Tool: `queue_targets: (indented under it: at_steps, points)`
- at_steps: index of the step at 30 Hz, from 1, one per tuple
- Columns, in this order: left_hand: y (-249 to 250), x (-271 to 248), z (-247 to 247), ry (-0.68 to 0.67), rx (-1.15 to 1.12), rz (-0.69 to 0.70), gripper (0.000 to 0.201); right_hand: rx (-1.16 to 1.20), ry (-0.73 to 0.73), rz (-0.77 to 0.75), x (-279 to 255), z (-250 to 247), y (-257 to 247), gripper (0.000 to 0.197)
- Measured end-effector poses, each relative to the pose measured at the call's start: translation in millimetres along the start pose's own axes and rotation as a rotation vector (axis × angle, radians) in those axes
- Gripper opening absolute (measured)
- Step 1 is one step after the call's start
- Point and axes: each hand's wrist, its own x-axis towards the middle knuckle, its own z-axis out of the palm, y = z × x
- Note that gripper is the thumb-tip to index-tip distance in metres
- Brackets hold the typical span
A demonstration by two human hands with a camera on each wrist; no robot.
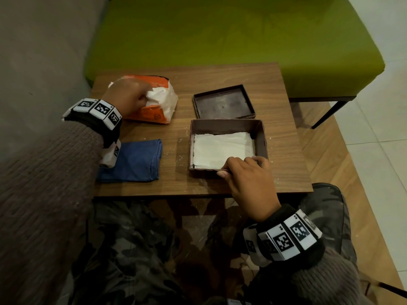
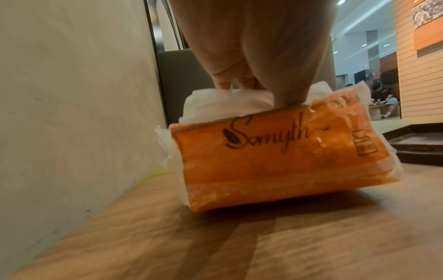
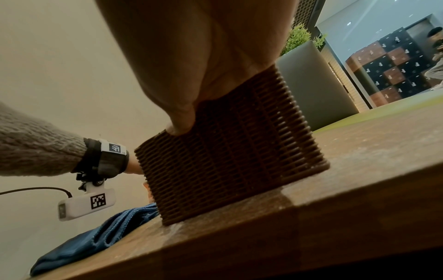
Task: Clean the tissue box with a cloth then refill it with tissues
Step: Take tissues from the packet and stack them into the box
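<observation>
- Nearest to the head camera, the right hand (image 1: 246,179) gripped the near wall of the tissue box (image 1: 262,137), thumb outside and fingers curled over the rim.
- That brown woven box stood open on the near right part of the wooden table (image 1: 284,164), with a flat white stack of tissues (image 1: 222,148) inside it.
- Its lid (image 1: 223,103) lay upside down just behind the box.
- Farther left, the left hand (image 1: 126,95) pinched white tissues coming out of the orange tissue pack (image 2: 275,157).
- Between the pack and the near table edge lay the folded blue cloth (image 1: 136,161).
- Behind the table stood a green bench (image 1: 220,29).
</observation>
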Motion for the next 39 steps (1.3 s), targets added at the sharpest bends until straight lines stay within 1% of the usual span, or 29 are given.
queue_targets:
  at_steps: [3,7,16,19,20,22,23,25,26,27,30,32,33,35,36,39]
  points:
    - [-3.7,0.6,-3.1,0.065,0.089,0.001,0.027,0.004,0.016,-0.005,-0.6,0.2,-0.3,0.033]
    - [-3.5,-2.8,-5.5,0.109,0.140,0.032,0.028,0.001,0.026,0.000,-1.0,0.9,-0.6,0.033]
    - [8.0,-1.8,-16.9,0.120,0.179,0.065,0.035,-0.002,0.009,0.006,-0.9,0.2,-0.9,0.034]
    - [8.8,0.2,-25.6,0.187,0.169,0.024,0.032,0.005,0.013,0.002,-0.4,-0.1,-1.7,0.035]
    - [9.1,0.6,-29.9,0.214,0.163,-0.009,0.029,0.005,0.017,-0.001,-0.1,-0.3,-1.4,0.035]
    - [10.3,0.3,-39.0,0.264,0.112,-0.122,0.026,0.005,0.024,-0.008,0.0,-0.1,-1.3,0.035]
    - [13.5,-1.3,-45.8,0.304,0.042,-0.193,0.025,0.005,0.028,-0.010,-0.1,-0.2,-1.3,0.034]
    - [21.1,-6.9,-58.8,0.430,-0.221,-0.335,0.025,0.008,0.026,-0.011,0.7,-1.5,-2.2,0.034]
    - [26.7,-11.8,-64.7,0.464,-0.365,-0.391,0.026,0.009,0.020,-0.010,1.2,-2.2,-2.5,0.034]
    - [31.8,-17.3,-66.7,0.465,-0.500,-0.438,0.027,0.007,0.017,-0.011,1.4,-2.7,-2.6,0.034]
    - [48.6,-38.8,-64.4,0.377,-0.983,-0.558,0.035,0.015,-0.028,-0.015,0.9,-6.2,-3.1,0.036]
    - [61.9,-53.3,-56.8,0.333,-1.274,-0.642,0.026,0.044,-0.118,-0.007,2.3,-10.9,-3.0,0.046]
    - [70.2,-61.8,-52.8,0.318,-1.385,-0.657,0.023,0.075,-0.160,-0.003,3.8,-14.1,-2.8,0.055]
    - [88.1,-79.0,-42.3,0.280,-1.522,-0.671,0.027,0.213,-0.187,0.020,6.8,-23.1,-3.0,0.073]
    - [97.9,-88.1,-37.8,0.254,-1.579,-0.666,0.028,0.326,-0.172,0.051,8.8,-28.7,-3.3,0.077]
    - [122.6,-111.6,-27.8,0.172,-1.712,-0.651,0.024,0.689,-0.084,0.170,14.0,-52.3,-11.8,0.076]
